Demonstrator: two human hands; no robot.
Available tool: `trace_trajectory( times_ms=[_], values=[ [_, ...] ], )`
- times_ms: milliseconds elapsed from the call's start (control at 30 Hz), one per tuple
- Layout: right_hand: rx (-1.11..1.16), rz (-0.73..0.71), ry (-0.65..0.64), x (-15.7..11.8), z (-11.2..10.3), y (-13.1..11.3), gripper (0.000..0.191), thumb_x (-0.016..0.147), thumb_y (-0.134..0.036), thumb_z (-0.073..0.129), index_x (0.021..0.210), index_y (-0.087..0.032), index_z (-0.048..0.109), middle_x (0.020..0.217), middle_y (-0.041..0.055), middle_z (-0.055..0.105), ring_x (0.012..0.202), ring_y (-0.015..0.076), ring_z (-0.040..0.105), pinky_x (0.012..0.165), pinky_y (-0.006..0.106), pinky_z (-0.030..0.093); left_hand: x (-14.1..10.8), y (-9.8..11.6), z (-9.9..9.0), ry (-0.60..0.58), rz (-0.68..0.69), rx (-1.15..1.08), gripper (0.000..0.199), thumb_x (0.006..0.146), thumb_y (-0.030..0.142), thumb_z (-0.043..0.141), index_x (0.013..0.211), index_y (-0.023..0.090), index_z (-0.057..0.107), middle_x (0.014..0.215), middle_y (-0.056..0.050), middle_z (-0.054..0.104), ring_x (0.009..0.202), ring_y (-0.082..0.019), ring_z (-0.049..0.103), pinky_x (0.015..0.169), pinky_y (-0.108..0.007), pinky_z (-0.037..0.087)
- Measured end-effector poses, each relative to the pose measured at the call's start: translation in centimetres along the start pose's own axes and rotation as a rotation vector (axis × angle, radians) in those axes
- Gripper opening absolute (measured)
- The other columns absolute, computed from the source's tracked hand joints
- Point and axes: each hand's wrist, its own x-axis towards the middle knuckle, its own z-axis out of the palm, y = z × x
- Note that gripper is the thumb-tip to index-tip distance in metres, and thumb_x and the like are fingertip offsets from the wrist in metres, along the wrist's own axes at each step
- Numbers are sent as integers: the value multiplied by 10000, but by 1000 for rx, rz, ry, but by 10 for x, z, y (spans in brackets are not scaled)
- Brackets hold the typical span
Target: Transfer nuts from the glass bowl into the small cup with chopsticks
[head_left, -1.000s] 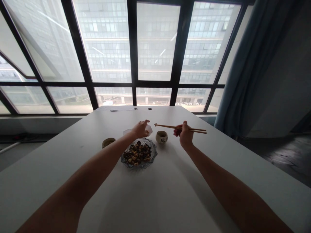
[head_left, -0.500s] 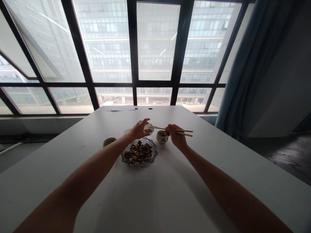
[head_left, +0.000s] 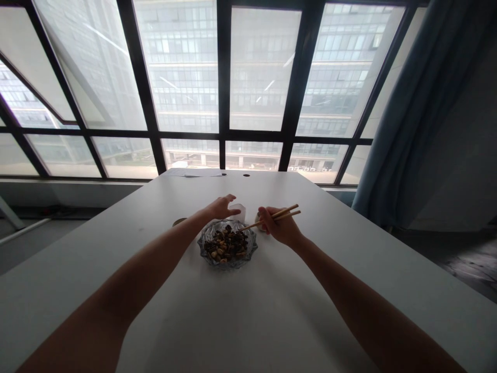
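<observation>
My right hand (head_left: 281,224) grips a pair of wooden chopsticks (head_left: 288,211). Their tips reach down to the right back rim of a clear glass bowl (head_left: 251,247), which holds a mix of nuts and dark pieces (head_left: 227,242). Behind that bowl, my left hand (head_left: 222,207) is stretched out with thumb and fingers apart. Its thumb overlaps a small whitish container (head_left: 239,213); whether they touch I cannot tell. A light cup (head_left: 259,221) is mostly hidden behind my right hand.
Left of the glass bowl, my left forearm partly covers a brown-rimmed cup (head_left: 179,221). White sheets of paper (head_left: 194,173) lie at the far edge of the white table (head_left: 248,311). Beyond are windows (head_left: 256,150), with a blue curtain (head_left: 392,134) on the right.
The chopstick tips have dropped from the whitish container to the glass bowl's rim. My right hand has moved in front of the light cup. The view has shifted slightly.
</observation>
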Motion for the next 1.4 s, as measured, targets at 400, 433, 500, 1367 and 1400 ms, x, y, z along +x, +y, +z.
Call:
trace_trajectory(
  times_ms=[400,433,500,1367,1400],
  values=[
    [-69,-20,-106,-4,8,-13,539,883,-626,622,555,-199,596,466,4,596,399,104,522,387,203,372,-123,-67,-29,493,-115,2,527,874,615,536,1185,199,629,1244,-125,668,1207,-318,600,1065,-479,473],
    [-76,-17,-100,-4,6,-13,546,884,-641,612,566,-197,607,464,4,592,394,105,525,383,203,375,-130,-71,-25,513,-138,-15,549,870,622,534,1203,194,616,1256,-132,658,1216,-320,595,1068,-481,470],
    [-71,-4,-86,-4,4,-11,559,875,-673,601,587,-194,625,464,6,590,385,109,532,370,203,378,-141,-76,-15,538,-175,-64,614,861,647,531,1257,180,579,1292,-151,635,1233,-322,588,1068,-487,467],
    [563,555,346,17,-8,20,440,992,-419,565,633,-164,577,418,24,566,312,122,522,284,199,424,-156,-73,8,524,-247,-194,796,679,503,777,1354,192,492,1237,-123,692,1131,-277,672,1012,-430,535],
    [565,548,374,19,-11,19,449,1003,-407,546,627,-164,577,414,24,563,309,119,517,282,198,417,-155,-75,9,522,-262,-202,794,684,514,771,1352,191,490,1225,-124,697,1120,-276,677,1005,-431,538]
  ],
)
